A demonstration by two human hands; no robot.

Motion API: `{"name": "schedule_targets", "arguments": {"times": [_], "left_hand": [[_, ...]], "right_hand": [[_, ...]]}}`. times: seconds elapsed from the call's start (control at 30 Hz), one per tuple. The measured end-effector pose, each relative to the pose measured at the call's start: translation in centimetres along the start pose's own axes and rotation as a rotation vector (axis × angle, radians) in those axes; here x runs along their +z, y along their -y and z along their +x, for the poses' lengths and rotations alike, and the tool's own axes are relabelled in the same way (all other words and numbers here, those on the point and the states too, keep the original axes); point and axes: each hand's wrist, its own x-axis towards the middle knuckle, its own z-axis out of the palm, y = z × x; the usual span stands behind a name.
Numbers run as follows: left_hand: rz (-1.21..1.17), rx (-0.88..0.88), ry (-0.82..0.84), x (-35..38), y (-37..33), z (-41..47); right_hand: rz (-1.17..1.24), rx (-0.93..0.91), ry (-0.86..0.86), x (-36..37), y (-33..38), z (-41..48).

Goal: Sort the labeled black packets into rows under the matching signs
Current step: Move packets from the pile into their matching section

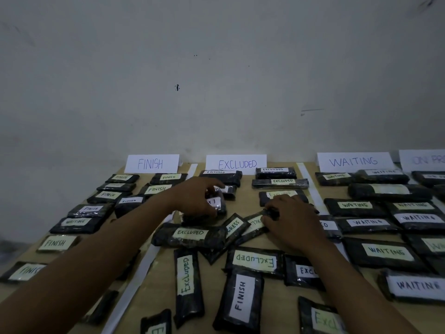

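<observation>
Worktop [277,307], near: FINISH packet [240,298] stray in the middle lane.
Mid: right hand [289,222] pinches angled EXCLUDED packet [255,224]; left hand [195,198] grips small packet [215,202], label partly hidden, probably EXCLUDED.
Far: EXCLUDED sign [236,163].
Risk: the overlapping GRESS packet [234,228] gets dragged along and misfiled.

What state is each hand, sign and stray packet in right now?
Left hand: grips the EX packet.
Right hand: rests on the tilted packet, hold unclear.
FINISH sign: standing upright.
Stray FINISH packet: lying under EXCLUDED sign, misplaced.
Stray WAITING packet: lying under FINISH sign, misplaced.
</observation>
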Motion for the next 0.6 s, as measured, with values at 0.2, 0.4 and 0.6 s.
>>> {"name": "schedule_targets", "arguments": {"times": [0.2, 0.4, 0.6], "left_hand": [[-0.468, -0.129, -0.47, -1.1, 0.7, -0.3], [-0.383, -0.491, -0.416, 1.3, 3.1, -1.1], [0.083, -0.287, -0.493, 2.7, 3.8, -2.2]], "right_hand": [[0.004, -0.002, -0.009, 0.0, 0.0, 0.0], [-0.009, -0.004, -0.013, 0.0, 0.1, -0.1], [0.001, 0.0, -0.009, 0.0, 0.1, -0.1]]}}
